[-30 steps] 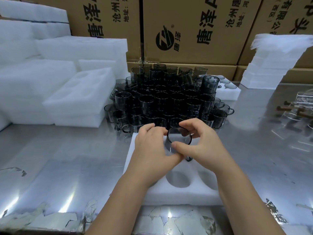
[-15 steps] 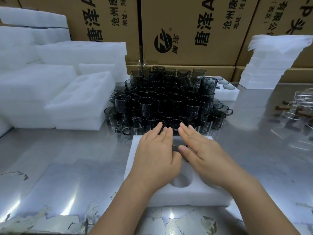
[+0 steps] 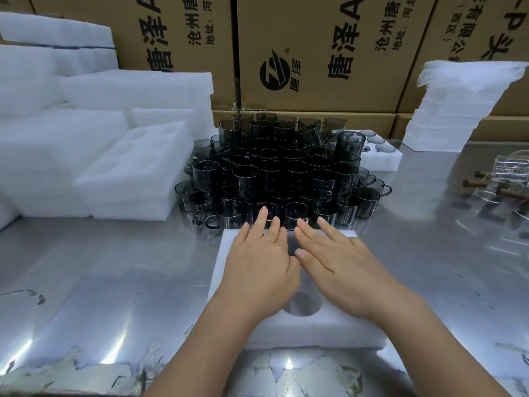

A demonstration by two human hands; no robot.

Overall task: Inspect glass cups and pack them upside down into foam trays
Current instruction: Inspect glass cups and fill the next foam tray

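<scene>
A white foam tray [image 3: 323, 330] with round pockets lies on the steel table in front of me. Both hands lie flat over its far half, fingers straight. My left hand [image 3: 259, 259] and my right hand [image 3: 332, 259] sit side by side, nearly touching. A smoky glass cup [image 3: 292, 244] shows only as a grey sliver between them, down in a pocket. Just beyond the fingertips stands a dense stack of smoky grey glass cups [image 3: 280, 173] with handles. One empty pocket [image 3: 302, 306] shows between my wrists.
Stacks of white foam trays [image 3: 134, 170] fill the left side. Another foam tray [image 3: 378, 156] holding cups lies behind the pile at right. Foam sheets [image 3: 458, 104] are heaped at far right, clear glassware [image 3: 503, 179] at the right edge. Cardboard boxes [image 3: 315, 53] line the back.
One second ago both hands pinched a cup by its rim above the tray. They lowered it into a pocket, then flattened over it and slid slightly forward.
</scene>
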